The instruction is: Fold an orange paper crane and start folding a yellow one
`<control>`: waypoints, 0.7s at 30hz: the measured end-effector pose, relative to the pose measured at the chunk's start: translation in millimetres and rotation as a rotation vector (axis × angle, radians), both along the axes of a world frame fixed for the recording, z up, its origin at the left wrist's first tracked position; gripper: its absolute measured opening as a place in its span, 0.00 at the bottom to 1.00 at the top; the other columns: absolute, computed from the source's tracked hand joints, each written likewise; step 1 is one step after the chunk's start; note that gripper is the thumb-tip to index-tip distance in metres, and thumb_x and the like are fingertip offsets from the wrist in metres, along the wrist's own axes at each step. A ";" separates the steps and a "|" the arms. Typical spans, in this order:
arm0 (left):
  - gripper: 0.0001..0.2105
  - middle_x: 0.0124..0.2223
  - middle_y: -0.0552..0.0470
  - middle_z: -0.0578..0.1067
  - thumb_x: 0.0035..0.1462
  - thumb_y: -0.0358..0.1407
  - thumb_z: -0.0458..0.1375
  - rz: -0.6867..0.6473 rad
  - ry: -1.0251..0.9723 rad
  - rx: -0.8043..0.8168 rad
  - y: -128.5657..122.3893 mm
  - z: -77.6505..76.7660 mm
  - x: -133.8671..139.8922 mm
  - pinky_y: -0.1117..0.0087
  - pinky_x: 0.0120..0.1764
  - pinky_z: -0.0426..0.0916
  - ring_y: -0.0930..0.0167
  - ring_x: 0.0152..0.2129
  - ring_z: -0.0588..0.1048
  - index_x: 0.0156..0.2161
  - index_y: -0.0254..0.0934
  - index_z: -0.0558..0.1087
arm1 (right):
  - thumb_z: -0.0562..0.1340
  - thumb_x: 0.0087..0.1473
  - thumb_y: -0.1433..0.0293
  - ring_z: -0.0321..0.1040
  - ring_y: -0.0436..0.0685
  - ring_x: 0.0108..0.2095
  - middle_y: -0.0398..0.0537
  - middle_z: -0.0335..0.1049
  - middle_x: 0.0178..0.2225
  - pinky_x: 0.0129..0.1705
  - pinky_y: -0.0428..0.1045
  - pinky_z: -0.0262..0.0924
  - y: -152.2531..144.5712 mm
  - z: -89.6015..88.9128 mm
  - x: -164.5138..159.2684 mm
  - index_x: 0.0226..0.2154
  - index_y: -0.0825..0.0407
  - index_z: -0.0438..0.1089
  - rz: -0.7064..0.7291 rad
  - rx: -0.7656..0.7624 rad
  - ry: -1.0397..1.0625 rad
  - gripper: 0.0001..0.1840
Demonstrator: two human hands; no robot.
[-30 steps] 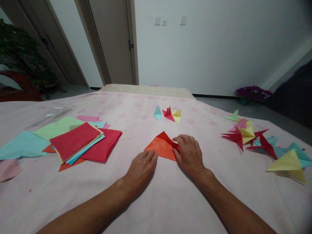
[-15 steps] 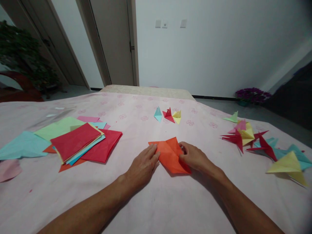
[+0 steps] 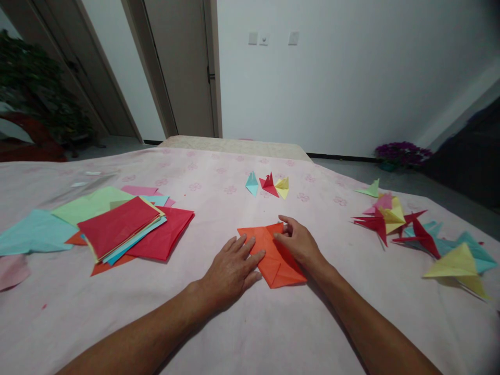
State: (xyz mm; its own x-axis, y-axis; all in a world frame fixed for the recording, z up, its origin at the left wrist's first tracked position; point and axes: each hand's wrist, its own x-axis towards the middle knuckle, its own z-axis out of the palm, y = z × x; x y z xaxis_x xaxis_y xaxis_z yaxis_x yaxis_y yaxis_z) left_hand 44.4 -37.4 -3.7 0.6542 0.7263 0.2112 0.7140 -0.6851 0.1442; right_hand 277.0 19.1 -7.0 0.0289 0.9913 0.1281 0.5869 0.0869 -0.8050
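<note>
Head view showed us with the folded orange paper (image 3: pixel 267 258) on the cloth in front of us, lying between both hands. We had our left hand (image 3: pixel 232 265) laid low over its left side, probably to keep it from sliding, while our right hand (image 3: pixel 299 242) worked at the far right corner, where the edge was easiest to catch. Our left fingers were spread, their tips resting on the paper. Our right thumb and forefinger were curved around that corner with a small gap behind; we couldn't tell whether they pinched it.

Just beyond stood small blue (image 3: pixel 252 184), red (image 3: pixel 269 185) and yellow (image 3: pixel 282 187) folded pieces. Left of us we had a fanned paper stack (image 3: pixel 121 226), red on top; well apart on our right lay a cluster of folded figures (image 3: pixel 455 263), perhaps so the two wouldn't mix. Farther off, we faced a door (image 3: pixel 183 67) and purple flowers (image 3: pixel 402 152).
</note>
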 end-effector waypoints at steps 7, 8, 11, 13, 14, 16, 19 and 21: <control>0.22 0.65 0.44 0.63 0.66 0.47 0.48 -0.002 -0.011 -0.018 0.9 1.8 0.5 0.48 0.61 0.57 0.55 0.63 0.60 0.62 0.46 0.64 | 0.61 0.45 0.73 0.72 0.55 0.33 0.46 0.77 0.36 0.36 0.48 0.66 -3.9 2.5 -8.9 0.51 0.50 0.71 0.057 0.042 0.077 0.27; 0.22 0.65 0.43 0.63 0.66 0.47 0.48 -0.003 -0.015 -0.021 1.0 1.8 0.6 0.48 0.61 0.57 0.55 0.63 0.59 0.62 0.46 0.64 | 0.61 0.46 0.72 0.72 0.56 0.33 0.46 0.77 0.36 0.37 0.48 0.66 -5.2 4.8 -9.8 0.48 0.50 0.72 0.074 0.036 0.077 0.24; 0.21 0.65 0.43 0.63 0.67 0.45 0.48 0.001 -0.021 -0.026 1.2 1.0 0.9 0.48 0.61 0.57 0.56 0.63 0.59 0.62 0.46 0.65 | 0.61 0.47 0.71 0.70 0.56 0.32 0.45 0.75 0.31 0.36 0.49 0.64 -8.5 10.3 -11.2 0.34 0.52 0.75 0.114 0.046 -0.001 0.10; 0.20 0.65 0.43 0.63 0.67 0.44 0.48 0.014 -0.026 -0.019 1.3 0.0 1.3 0.48 0.61 0.57 0.56 0.62 0.60 0.61 0.45 0.65 | 0.60 0.48 0.73 0.68 0.56 0.31 0.45 0.71 0.27 0.35 0.49 0.63 -10.2 12.2 -10.7 0.27 0.52 0.74 0.153 0.099 -0.103 0.06; 0.20 0.64 0.42 0.64 0.67 0.43 0.48 0.026 -0.031 -0.013 1.4 -0.5 1.6 0.48 0.61 0.57 0.56 0.62 0.60 0.61 0.44 0.66 | 0.59 0.48 0.74 0.67 0.56 0.32 0.45 0.69 0.27 0.36 0.49 0.62 -11.0 12.8 -10.2 0.27 0.51 0.75 0.181 0.135 -0.148 0.07; 0.19 0.63 0.41 0.64 0.66 0.41 0.49 0.053 -0.042 0.001 1.6 -1.2 2.2 0.48 0.60 0.58 0.55 0.61 0.62 0.60 0.43 0.66 | 0.57 0.49 0.76 0.65 0.56 0.35 0.45 0.68 0.29 0.39 0.51 0.61 -12.8 13.4 -9.0 0.32 0.49 0.77 0.247 0.202 -0.211 0.13; 0.18 0.61 0.40 0.65 0.65 0.39 0.51 0.081 -0.063 0.012 1.9 -0.2 3.3 0.48 0.59 0.59 0.56 0.58 0.64 0.59 0.41 0.67 | 0.55 0.49 0.80 0.64 0.57 0.37 0.46 0.67 0.31 0.41 0.52 0.60 -15.3 13.5 -7.7 0.40 0.46 0.78 0.317 0.267 -0.263 0.22; 0.18 0.59 0.41 0.66 0.65 0.37 0.52 0.091 -0.082 0.012 2.1 2.1 3.9 0.50 0.58 0.61 0.58 0.56 0.65 0.58 0.41 0.67 | 0.55 0.46 0.82 0.63 0.57 0.37 0.47 0.66 0.32 0.40 0.52 0.60 -16.8 13.1 -7.2 0.39 0.46 0.79 0.346 0.286 -0.283 0.25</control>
State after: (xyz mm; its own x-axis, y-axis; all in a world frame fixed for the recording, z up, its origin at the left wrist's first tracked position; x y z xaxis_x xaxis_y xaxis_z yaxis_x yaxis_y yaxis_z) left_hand 48.3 -35.2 -1.7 0.5660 0.7787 0.2705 0.7593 -0.6203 0.1968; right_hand 269.8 2.3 6.2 -0.3682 0.8612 0.3503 0.6758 0.5067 -0.5353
